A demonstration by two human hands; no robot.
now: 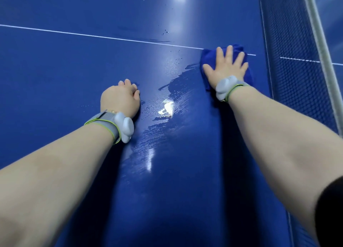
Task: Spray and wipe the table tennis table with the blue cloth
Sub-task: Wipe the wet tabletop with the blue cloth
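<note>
The blue table tennis table (74,70) fills the view, with a white centre line crossing it. My right hand (227,65) lies flat with fingers spread on the blue cloth (248,76), pressing it onto the table beside the net. My left hand (119,96) rests on the table surface to the left, its fingers curled under and holding nothing. Between the hands runs a wet streaked patch (167,105) with droplets. No spray bottle is in view.
The dark blue net (289,61) with its white top band (319,48) stands along the right side, close to the cloth. More droplets (166,31) dot the table beyond the line. Both wrists wear grey bands with white sensors.
</note>
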